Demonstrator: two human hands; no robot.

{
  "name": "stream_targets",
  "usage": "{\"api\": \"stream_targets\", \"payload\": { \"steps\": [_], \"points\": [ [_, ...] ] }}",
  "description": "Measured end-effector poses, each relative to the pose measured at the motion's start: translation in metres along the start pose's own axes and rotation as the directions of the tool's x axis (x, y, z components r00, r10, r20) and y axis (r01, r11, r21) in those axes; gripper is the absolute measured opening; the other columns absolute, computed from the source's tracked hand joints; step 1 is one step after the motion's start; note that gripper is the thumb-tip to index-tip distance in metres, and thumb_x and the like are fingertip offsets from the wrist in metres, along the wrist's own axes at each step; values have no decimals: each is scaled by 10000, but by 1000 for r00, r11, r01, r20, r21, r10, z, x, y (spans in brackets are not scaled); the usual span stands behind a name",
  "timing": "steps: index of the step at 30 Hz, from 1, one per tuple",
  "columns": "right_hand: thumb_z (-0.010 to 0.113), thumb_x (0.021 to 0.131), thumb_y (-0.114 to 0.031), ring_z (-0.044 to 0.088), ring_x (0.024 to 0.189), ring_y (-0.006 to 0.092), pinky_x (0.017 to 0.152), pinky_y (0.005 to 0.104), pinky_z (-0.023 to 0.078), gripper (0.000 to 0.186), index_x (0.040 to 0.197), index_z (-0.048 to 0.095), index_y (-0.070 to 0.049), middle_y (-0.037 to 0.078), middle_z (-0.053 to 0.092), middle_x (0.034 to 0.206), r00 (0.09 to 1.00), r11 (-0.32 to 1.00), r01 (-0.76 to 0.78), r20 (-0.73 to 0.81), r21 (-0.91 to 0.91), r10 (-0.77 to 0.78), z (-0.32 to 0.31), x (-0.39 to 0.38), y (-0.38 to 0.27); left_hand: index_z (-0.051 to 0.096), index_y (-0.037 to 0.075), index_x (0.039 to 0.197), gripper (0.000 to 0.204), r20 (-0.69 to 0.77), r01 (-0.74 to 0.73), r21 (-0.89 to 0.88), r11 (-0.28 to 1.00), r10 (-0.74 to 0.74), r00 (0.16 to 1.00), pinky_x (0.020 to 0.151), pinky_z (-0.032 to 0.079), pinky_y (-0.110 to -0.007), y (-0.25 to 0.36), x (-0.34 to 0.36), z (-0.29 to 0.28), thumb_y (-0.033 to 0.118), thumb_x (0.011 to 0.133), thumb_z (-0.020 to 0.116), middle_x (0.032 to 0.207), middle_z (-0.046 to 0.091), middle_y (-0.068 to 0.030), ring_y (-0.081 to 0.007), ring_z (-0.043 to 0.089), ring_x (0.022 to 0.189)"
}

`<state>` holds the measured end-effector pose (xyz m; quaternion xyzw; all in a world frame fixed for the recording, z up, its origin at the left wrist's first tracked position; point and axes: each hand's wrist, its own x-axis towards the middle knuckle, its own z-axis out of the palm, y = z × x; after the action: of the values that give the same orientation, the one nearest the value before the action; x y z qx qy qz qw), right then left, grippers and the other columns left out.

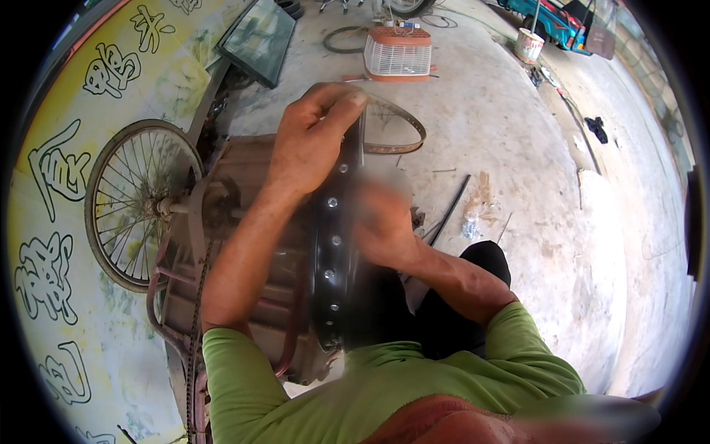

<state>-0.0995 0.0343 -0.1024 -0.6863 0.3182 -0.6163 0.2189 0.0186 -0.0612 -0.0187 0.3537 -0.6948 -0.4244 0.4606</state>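
A black wheel rim point(330, 255) stands on edge in front of me, with a row of shiny metal spoke nipples down its channel. My left hand point(314, 137) is closed at the rim's far end, thumb and fingers pressed together over it. Beside that thumb a thin, brownish band point(403, 148) curves out in a loop to the right; whether the fingers hold it too is hidden. Close to the rim's right side is my right hand point(381, 222). Motion smears its fingers, so I cannot make out what they hold.
An upturned tricycle cart point(251, 159) with a spoked wheel point(144, 203) lies to the left, by a yellow lettered wall panel point(66, 155). Ahead are a glass pane point(259, 41) and an orange-and-white slatted box point(398, 55). A dark rod point(450, 211) lies on the concrete floor.
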Motion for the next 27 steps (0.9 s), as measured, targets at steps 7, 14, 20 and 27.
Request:
{"api": "stream_targets", "payload": {
  "steps": [7, 14, 20, 27],
  "points": [
    [639, 730, 43, 635, 711, 268, 632, 367, 495, 182, 900, 674, -15, 104, 648, 839, 1000, 999, -17, 11, 45, 17, 1, 2, 8, 700, -27, 1140, 310, 2, -40, -30, 999, 40, 999, 848, 491, -270, -6, 2, -2, 238, 986, 654, 1009, 722, -44, -102, 614, 932],
    [721, 773, 32, 714, 815, 241, 705, 315, 549, 226, 994, 717, -9, 119, 703, 931, 999, 1000, -4, 41, -29, 5, -1, -9, 26, 685, -38, 1161, 340, -17, -60, 4, 998, 60, 998, 865, 488, -268, -1, -1, -1, 260, 1016, 608, 1005, 714, -49, -107, 610, 950],
    [665, 901, -2, 701, 894, 174, 794, 311, 550, 183, 1080, 699, 8, 96, 723, 1010, 994, 993, -107, 6, 45, 107, -46, 23, 23, 634, -35, 1248, 373, -73, -43, -15, 999, 42, 996, 917, 470, -269, 1, -5, 3, 265, 1033, 581, 1113, 684, -68, -116, 593, 1036],
    [614, 979, -31, 659, 1006, 137, 899, 297, 521, 245, 1219, 656, -1, 75, 709, 1094, 946, 937, -306, -56, 167, 318, -24, 36, 28, 614, -19, 1274, 342, -12, -69, -11, 998, 69, 998, 1037, 415, -314, 12, -35, -4, 217, 1036, 543, 1295, 597, -123, -173, 550, 1184]
  ]
}}
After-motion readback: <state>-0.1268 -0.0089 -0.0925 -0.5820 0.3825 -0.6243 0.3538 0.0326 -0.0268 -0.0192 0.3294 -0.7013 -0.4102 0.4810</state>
